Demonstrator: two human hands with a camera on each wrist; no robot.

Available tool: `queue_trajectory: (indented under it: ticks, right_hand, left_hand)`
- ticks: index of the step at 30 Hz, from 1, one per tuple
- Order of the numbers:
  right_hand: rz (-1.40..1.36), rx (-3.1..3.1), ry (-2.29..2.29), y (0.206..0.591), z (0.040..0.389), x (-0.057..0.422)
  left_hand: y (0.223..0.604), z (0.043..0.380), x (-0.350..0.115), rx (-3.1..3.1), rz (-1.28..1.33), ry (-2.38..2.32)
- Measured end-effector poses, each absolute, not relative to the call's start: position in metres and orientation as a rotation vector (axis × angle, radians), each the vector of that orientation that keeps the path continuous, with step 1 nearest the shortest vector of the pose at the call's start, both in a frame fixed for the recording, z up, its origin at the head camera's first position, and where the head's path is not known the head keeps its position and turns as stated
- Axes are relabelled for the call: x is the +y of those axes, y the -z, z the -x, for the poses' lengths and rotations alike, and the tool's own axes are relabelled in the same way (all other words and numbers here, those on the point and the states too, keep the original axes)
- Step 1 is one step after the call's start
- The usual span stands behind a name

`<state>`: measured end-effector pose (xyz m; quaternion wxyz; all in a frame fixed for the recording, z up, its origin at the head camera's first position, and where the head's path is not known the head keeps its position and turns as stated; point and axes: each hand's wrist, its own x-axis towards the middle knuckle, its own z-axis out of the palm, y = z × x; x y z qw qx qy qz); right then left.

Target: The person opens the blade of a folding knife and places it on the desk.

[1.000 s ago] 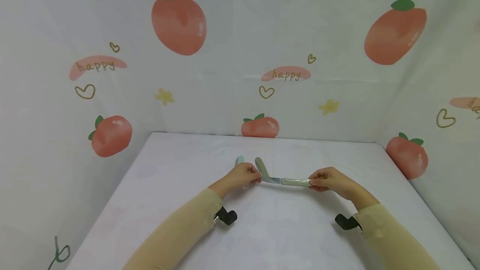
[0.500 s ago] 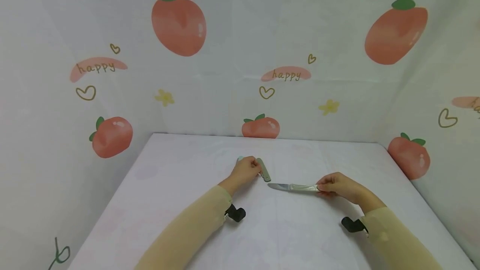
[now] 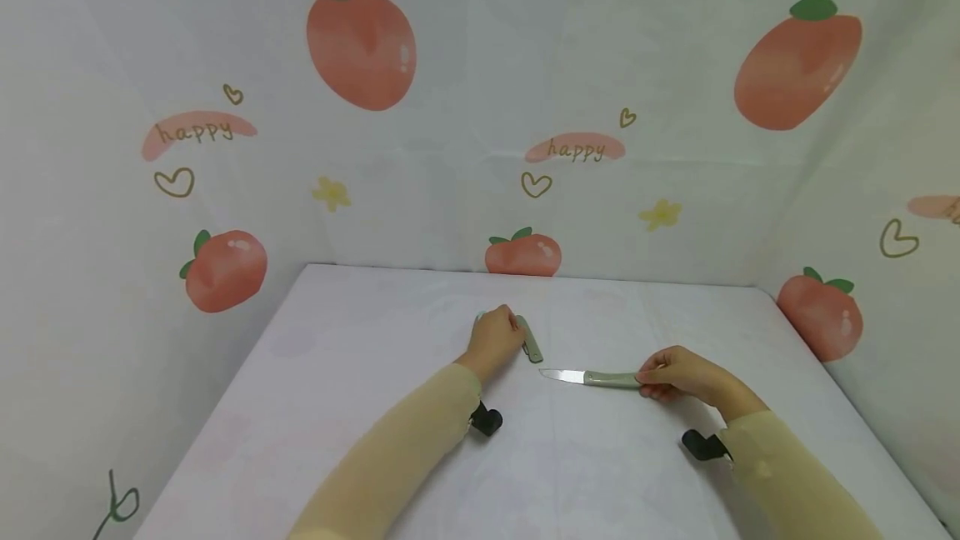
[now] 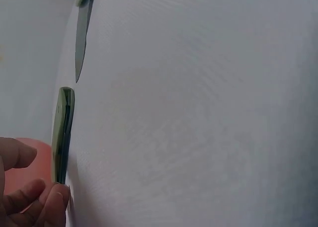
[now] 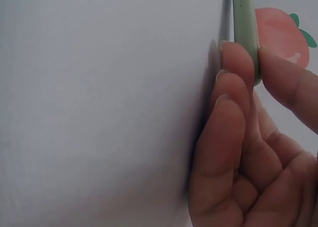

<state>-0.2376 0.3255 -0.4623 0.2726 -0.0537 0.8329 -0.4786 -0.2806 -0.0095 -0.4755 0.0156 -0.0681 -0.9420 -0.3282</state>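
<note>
My right hand point(image 3: 678, 373) holds an opened pocket knife point(image 3: 611, 379) by the end of its pale green handle, thumb against fingers. The bare blade points left. Just left of the tip, a green folded pocket knife point(image 3: 532, 342) lies on the table, a dark slot along its side in the left wrist view. At its far end is my left hand point(image 3: 497, 344), fingertips point(image 4: 58, 197) at the folded knife's end and thumb apart from it. A pale bluish-green thing point(image 3: 481, 315) shows behind the left hand, mostly hidden.
A white cloth covers the table point(image 3: 360, 373). Behind it and at both sides hangs a white curtain point(image 3: 450, 107) printed with red fruit, hearts and "happy". Each sleeve carries a black wrist device point(image 3: 486, 419).
The right hand has drawn its knife to the right, and its blade now stands apart from the folded knife. My left hand has shifted from the folded knife's near end toward its far end.
</note>
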Motion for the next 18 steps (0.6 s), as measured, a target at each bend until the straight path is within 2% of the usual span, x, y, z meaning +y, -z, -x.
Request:
queue_trajectory:
  ticks: [6, 18]
  right_hand:
    - [0.035, 2.316, 1.223, 0.46, 0.236, 0.319]
    - [-0.018, 2.381, 1.165, 0.454, 0.232, 0.315]
  left_hand:
    - [0.476, 0.284, -0.005, -2.987, 0.176, 0.903]
    - [0.467, 0.28, 0.002, -3.082, 0.083, 0.985]
